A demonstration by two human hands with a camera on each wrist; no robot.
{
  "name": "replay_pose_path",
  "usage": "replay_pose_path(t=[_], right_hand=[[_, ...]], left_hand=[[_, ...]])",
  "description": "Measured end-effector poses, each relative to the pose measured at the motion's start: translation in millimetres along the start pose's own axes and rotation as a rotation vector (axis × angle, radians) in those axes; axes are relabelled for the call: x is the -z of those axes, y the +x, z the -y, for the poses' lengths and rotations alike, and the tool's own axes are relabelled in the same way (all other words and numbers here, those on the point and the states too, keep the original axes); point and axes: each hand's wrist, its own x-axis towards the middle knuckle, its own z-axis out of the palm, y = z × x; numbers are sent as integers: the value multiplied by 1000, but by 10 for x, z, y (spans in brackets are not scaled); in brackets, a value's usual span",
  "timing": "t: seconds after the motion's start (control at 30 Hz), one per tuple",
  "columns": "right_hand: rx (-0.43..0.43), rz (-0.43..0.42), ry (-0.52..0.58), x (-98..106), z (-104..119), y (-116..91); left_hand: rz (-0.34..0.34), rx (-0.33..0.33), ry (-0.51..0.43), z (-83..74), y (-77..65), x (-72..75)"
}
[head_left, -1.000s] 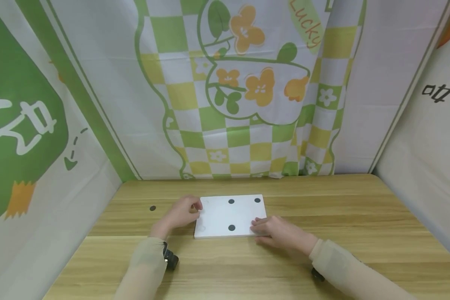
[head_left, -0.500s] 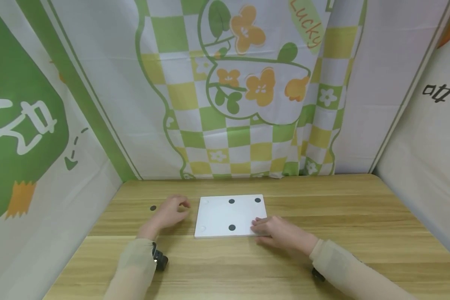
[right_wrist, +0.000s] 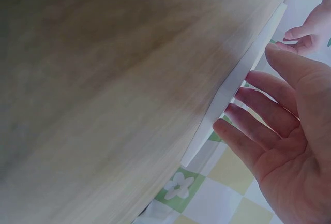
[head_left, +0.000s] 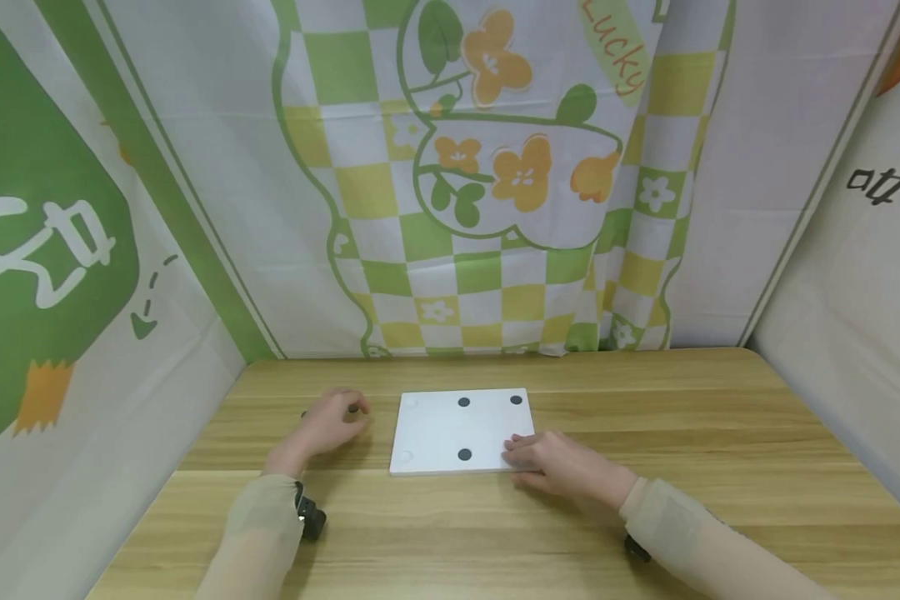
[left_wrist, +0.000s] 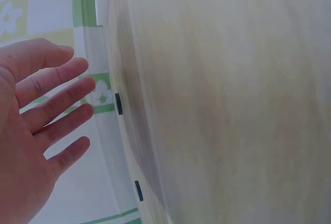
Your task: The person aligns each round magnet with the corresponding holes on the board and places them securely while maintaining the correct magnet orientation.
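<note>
A flat white board (head_left: 429,429) lies on the wooden table, with dark round discs (head_left: 464,454) at its middle and far right corner. Two faint pale circles mark its left side. My right hand (head_left: 562,467) rests its fingertips on the near right corner and covers that part; in the right wrist view its fingers (right_wrist: 261,105) are spread loosely along the board's edge. Left of the board, my left hand (head_left: 328,423) hovers with loose, parted fingers. Beside its fingertips lies a loose dark disc (head_left: 353,408), and another (left_wrist: 138,190) sits farther left, mostly hidden in the head view.
The wooden table (head_left: 682,442) reaches back to a checked, flower-printed curtain (head_left: 487,283). Printed fabric walls (head_left: 142,400) stand on the left and right. Each wrist wears a small black camera (head_left: 311,518).
My left hand has drawn back leftward from the board's left edge to above the loose discs. A disc now shows by its fingertips. The right hand and board have stayed put.
</note>
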Motion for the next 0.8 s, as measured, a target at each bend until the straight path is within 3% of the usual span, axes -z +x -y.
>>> replay_pose_path(t=[0.8], right_hand=[[1, -2, 6, 2, 2, 2]], left_hand=[[-11, -50, -11, 222, 28, 34]])
